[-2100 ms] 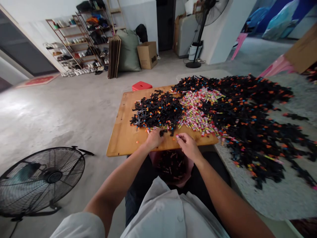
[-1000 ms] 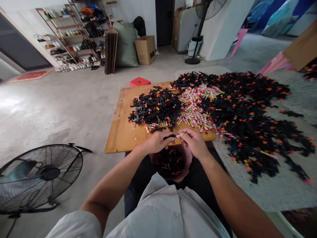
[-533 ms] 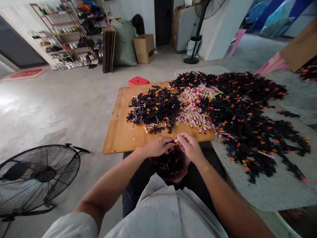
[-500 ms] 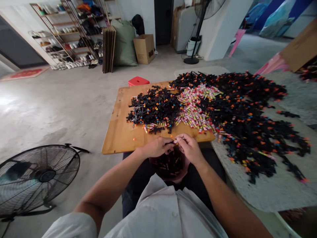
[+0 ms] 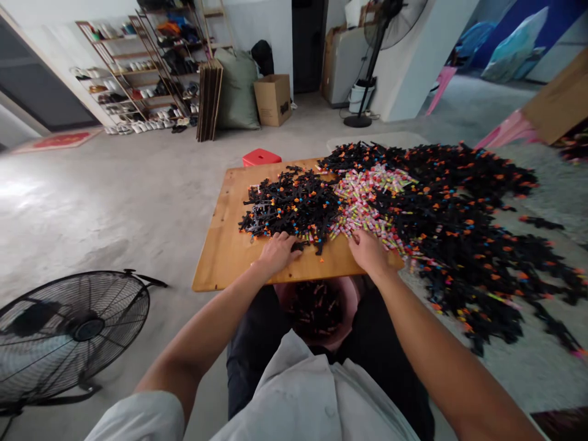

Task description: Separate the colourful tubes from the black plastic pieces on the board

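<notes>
My left hand (image 5: 278, 252) reaches over the wooden board at the near edge of a heap of small black toy guns (image 5: 294, 202) with orange and blue bits. Its fingers are apart, beside a black toy gun (image 5: 299, 245) close to the thumb. My right hand (image 5: 369, 251) is at the near edge of a pile of small pink, white and yellow-green tubes (image 5: 361, 190). Its fingers are curled together, and their tips are partly hidden, so what they pinch does not show. Between my knees, below the board, a pink tub (image 5: 351, 306) holds dark pieces.
The wooden board (image 5: 215, 251) meets a stone-like table at right, covered by a large heap of black toy guns (image 5: 468, 226). A floor fan (image 5: 87, 327) stands at lower left. Beyond the board are a red stool (image 5: 261, 157), a cardboard box (image 5: 273, 101) and shoe racks (image 5: 133, 67).
Both hands were together over the tub, holding a small dark piece and a tube. They have since parted and moved forward, left to the toy guns, right to the tubes. The piece is gone from them.
</notes>
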A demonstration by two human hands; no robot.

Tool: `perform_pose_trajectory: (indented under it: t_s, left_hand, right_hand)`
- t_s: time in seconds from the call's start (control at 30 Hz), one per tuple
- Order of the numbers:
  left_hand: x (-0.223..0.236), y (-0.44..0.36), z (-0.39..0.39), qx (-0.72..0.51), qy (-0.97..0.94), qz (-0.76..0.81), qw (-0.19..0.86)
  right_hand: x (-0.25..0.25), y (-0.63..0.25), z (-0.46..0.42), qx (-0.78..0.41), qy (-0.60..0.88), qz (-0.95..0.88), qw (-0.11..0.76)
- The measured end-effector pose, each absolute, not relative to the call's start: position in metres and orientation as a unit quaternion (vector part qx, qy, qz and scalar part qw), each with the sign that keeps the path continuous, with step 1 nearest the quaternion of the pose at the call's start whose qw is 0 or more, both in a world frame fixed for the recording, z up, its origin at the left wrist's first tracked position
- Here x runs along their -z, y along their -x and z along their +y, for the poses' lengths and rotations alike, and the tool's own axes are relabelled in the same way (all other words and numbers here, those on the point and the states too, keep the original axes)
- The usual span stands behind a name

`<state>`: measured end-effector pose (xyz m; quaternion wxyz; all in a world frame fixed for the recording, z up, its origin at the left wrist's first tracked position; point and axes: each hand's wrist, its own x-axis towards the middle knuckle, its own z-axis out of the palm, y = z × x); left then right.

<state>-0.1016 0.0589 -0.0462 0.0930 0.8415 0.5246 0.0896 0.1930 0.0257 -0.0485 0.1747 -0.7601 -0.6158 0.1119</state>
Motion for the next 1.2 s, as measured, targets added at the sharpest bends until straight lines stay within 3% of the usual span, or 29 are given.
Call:
perform_pose_trajectory:
  t_s: [0.13,0.3,0.5,0.67,0.93,1.0,1.13,1.2]
  left_hand:
    - [0.05,0.089,0.066,-0.038,-0.849,0.521,0.08]
    - [0.054,0.094,0.07,-0.115,-0.843,0.506,0.145]
    - [0.049,0.098,0.054,-0.291,-0.694,0.532,0.387]
    - [0.041,0.087,0.038,-0.338,-0.588,0.415,0.607]
    - [0.033,0.083,0.018,-0.334,-0.59,0.378,0.631]
    - [0.031,0.083,0.015,-0.347,-0.613,0.375,0.603]
    - [0.024,0.077,0.011,-0.361,-0.662,0.386,0.531]
    - [0.017,0.072,0.008,-0.36,-0.68,0.387,0.509]
  right_hand:
    - [0.054,-0.172,0.051,-0.078,0.752,-0.646,0.108]
    - [0.052,-0.155,0.058,-0.075,0.803,-0.588,0.065]
    - [0.056,-0.164,0.053,-0.035,0.775,-0.629,0.041]
    - [0.057,-0.163,0.049,-0.028,0.757,-0.652,0.032]
    - [0.035,-0.167,0.056,-0.106,0.774,-0.622,0.054]
    - [0.031,-0.167,0.05,-0.154,0.764,-0.617,0.112]
    - [0.023,-0.152,0.015,-0.42,0.589,-0.56,0.403]
    - [0.017,-0.139,-0.004,-0.513,0.498,-0.499,0.49]
